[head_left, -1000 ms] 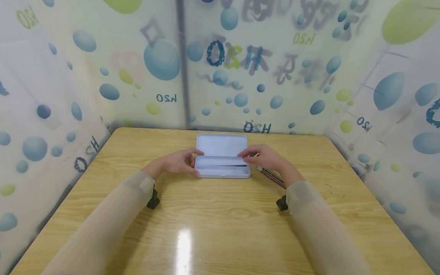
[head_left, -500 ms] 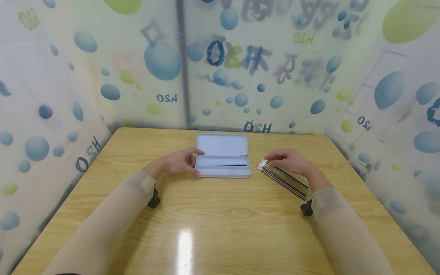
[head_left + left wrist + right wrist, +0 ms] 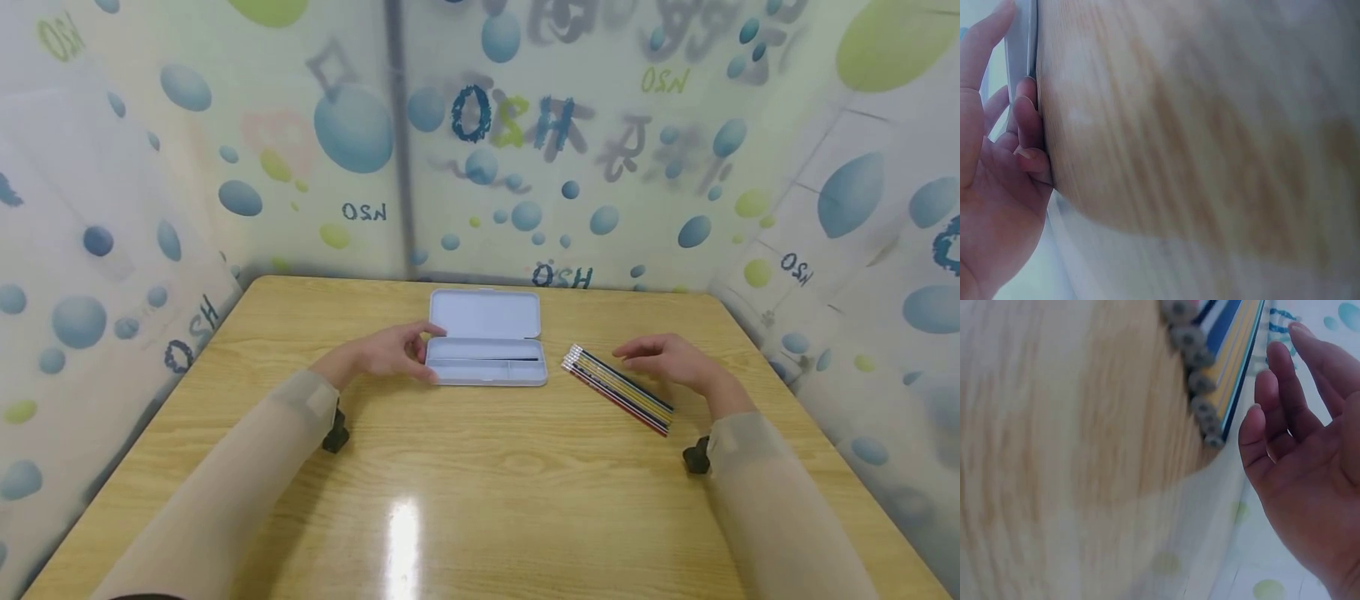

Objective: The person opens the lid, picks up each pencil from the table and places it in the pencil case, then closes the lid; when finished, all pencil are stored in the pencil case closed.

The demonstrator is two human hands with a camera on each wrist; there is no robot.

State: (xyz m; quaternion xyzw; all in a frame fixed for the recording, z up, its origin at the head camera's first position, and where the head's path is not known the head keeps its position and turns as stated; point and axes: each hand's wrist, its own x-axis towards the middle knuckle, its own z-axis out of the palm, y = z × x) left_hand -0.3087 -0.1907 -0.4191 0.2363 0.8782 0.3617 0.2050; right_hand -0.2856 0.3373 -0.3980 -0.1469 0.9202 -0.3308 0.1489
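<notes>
A pale lilac pencil case (image 3: 486, 372) lies on the table with its lid (image 3: 484, 313) tipped back. One thin dark rod, too small to identify, runs along its rear compartment. At the case's left end my left hand (image 3: 386, 352) holds it between thumb and fingers; the left wrist view shows curled fingers (image 3: 1030, 119) against the case's edge. To the right of the case, several pencils (image 3: 618, 390) lie side by side on a slant, silvery ends toward the case. My right hand (image 3: 670, 360) hovers just beyond them, fingers loosely bent, holding nothing.
The wooden table (image 3: 480, 492) reaches back to a patterned curtain wall (image 3: 480, 192), with more such walls at left and right. A dark wrist camera (image 3: 336, 432) sits on the left wrist, another (image 3: 697, 456) on the right.
My right hand has moved away from the pencil case to the right, past the pencils, bringing the whole row into view. My left hand has stayed at the case.
</notes>
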